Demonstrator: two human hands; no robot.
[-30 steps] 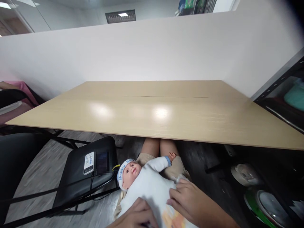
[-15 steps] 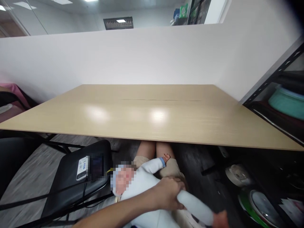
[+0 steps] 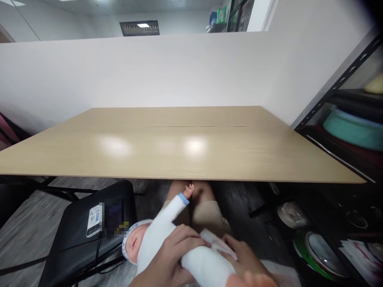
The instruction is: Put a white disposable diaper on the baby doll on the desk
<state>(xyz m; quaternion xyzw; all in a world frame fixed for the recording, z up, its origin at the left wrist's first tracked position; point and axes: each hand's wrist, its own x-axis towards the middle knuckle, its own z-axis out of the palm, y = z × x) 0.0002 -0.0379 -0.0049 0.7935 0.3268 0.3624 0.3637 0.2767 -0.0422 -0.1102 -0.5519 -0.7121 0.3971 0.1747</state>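
A baby doll (image 3: 158, 235) in a white suit with blue cuffs and a patterned cap lies across my lap, its head to the left and one arm stretched up toward the table edge. My left hand (image 3: 181, 249) is wrapped round the doll at its hip and upper leg. The doll's white-clad leg (image 3: 209, 265) points to the lower right, its bare foot blurred near the bottom edge. Beyond that leg, my right hand (image 3: 242, 255) has its thumb and fingers closed on a thin whitish sheet (image 3: 220, 245), whose kind I cannot make out. The leg partly hides this hand.
A wooden table (image 3: 179, 155) spans the view ahead, against a white partition (image 3: 167, 71). A black chair (image 3: 77, 223) with a labelled item on it stands at left. On the right are a shelf with a teal container (image 3: 356, 127) and a green-rimmed lidded pot (image 3: 323, 255) below.
My right hand has come into view with the thin whitish sheet. My left hand has moved left and down, still on the doll. The doll's raised arm has shifted left and up.
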